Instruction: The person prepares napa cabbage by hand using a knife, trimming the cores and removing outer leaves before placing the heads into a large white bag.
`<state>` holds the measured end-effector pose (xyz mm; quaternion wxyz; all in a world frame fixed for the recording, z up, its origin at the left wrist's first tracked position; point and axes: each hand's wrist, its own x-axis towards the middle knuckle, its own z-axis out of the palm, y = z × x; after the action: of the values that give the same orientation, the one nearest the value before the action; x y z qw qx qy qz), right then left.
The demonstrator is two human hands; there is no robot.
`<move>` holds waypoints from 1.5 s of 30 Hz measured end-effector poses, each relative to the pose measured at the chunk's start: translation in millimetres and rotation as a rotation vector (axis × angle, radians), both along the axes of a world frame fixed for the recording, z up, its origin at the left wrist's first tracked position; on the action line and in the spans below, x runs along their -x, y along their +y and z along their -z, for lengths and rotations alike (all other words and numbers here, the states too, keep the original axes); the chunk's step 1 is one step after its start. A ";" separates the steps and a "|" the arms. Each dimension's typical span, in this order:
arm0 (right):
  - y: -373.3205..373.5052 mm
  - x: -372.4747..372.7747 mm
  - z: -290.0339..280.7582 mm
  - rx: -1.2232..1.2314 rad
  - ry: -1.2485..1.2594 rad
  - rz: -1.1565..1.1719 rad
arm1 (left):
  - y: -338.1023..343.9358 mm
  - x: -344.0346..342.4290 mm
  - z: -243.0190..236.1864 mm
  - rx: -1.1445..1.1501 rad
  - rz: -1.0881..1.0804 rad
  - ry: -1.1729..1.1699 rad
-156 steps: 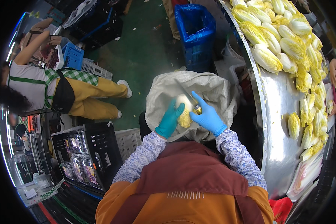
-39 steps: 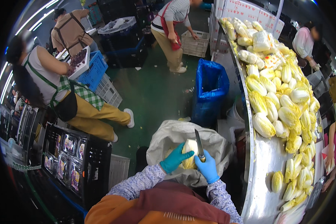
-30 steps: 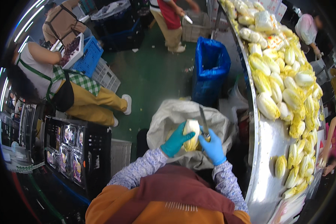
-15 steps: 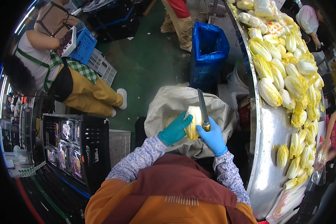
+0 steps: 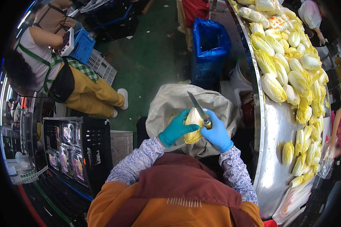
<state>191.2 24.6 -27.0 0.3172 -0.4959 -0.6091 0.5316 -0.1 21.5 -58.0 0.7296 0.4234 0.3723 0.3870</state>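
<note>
My left hand [image 5: 178,128], in a green glove, is closed around a small napa cabbage [image 5: 193,137] with its white base upward and yellow leaves below. My right hand [image 5: 217,133], in a blue glove, grips a knife [image 5: 196,104] by its handle. The blade slants up and to the left, lying across the cabbage's white end; I cannot tell whether it touches. Both hands are above a large open white woven sack [image 5: 159,106], its inside partly hidden by the hands and cabbage.
On the right, a metal table [image 5: 271,151] carries many napa cabbages [image 5: 271,87]. A blue-lined bin [image 5: 210,64] stands beyond the sack. To the left are a black crate [image 5: 96,147] of clear packs, a grey crate [image 5: 121,145] and a person in a checked apron [image 5: 79,68].
The knife has turned leftward, its blade now across the cabbage's top instead of beside it. My hands have drawn closer together. A person beyond the bin has shifted.
</note>
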 end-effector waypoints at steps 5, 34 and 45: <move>1.0 -8.2 1.4 0.194 0.094 0.052 | 1.8 15.2 13.9 0.338 0.088 -0.441; -7.1 10.3 -11.7 -0.244 -0.031 0.101 | -7.6 9.1 -18.3 -0.433 -0.007 0.670; 13.7 6.8 52.6 -0.164 -0.278 0.280 | -22.9 8.0 -16.9 -0.126 -0.076 0.340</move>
<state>184.4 38.2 -79.5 0.3400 -0.6167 -0.6134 0.3577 -8.1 -1.4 -41.2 0.6131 0.5132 0.4812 0.3596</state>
